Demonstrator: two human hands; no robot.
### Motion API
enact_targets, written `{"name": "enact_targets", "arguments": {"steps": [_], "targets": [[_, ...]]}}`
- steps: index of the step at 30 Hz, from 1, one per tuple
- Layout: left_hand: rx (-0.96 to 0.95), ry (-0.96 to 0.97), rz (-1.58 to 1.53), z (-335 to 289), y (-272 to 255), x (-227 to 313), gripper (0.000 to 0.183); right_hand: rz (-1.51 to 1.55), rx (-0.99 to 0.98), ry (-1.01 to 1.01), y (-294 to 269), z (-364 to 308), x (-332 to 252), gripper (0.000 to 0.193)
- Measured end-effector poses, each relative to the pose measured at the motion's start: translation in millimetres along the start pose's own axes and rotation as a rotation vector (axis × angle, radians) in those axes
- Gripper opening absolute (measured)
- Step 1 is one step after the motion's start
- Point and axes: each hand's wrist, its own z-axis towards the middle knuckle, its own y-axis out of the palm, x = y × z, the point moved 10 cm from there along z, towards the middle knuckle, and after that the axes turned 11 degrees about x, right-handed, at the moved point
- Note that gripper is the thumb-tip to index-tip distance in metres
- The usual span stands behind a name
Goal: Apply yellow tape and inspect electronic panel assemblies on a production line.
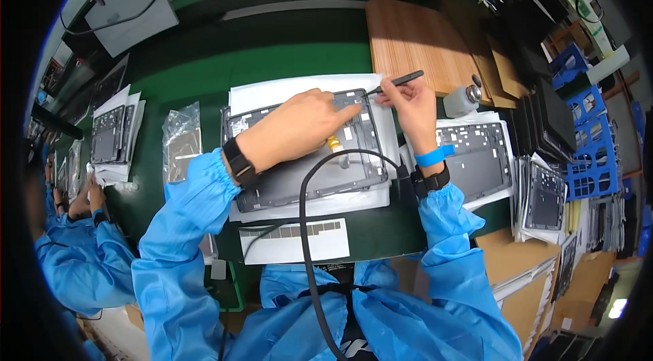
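A dark grey tablet housing lies open side up on white sheets in front of me. My left hand rests over its upper middle, index finger stretched toward the upper right corner and the other fingers partly curled; nothing shows in it. My right hand pinches black tweezers beside that corner, their tip pointing down left at the housing's edge. Beneath the left hand, a yellow and whitish flexible strip sits inside the housing. Whether the tweezers grip anything is too small to tell.
A second housing lies right, below a dispenser bottle and wooden board. A black cable loops before me. Near the front edge is a sticker sheet; left, a clear plastic bag. A co-worker's hands work far left.
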Motion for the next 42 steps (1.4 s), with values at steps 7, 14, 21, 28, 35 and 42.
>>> {"name": "enact_targets", "arguments": {"steps": [7,14,21,28,35,42], "targets": [[-0.146,-0.054,0.031,-7.2,31.3,-23.9,0.054,-0.023,-0.024,0.058,2.2,5.6,13.0,0.02],[-0.138,-0.066,0.017,-11.6,37.5,-29.4,0.056,0.021,-0.042,0.078,3.3,5.2,12.0,0.02],[-0.129,-0.082,0.008,-11.7,38.3,-30.1,0.055,0.012,-0.053,0.081,4.3,5.6,16.2,0.02],[-0.109,-0.075,-0.005,-8.4,36.0,-27.9,0.052,0.014,-0.054,0.072,4.4,5.3,14.6,0.02],[-0.105,-0.077,0.014,-4.6,38.6,-26.5,0.053,-0.002,-0.037,0.058,3.3,3.1,13.0,0.02],[-0.103,-0.029,0.059,-3.6,42.5,-20.2,0.057,-0.12,-0.001,-0.032,2.7,-0.4,6.3,0.019]]}}
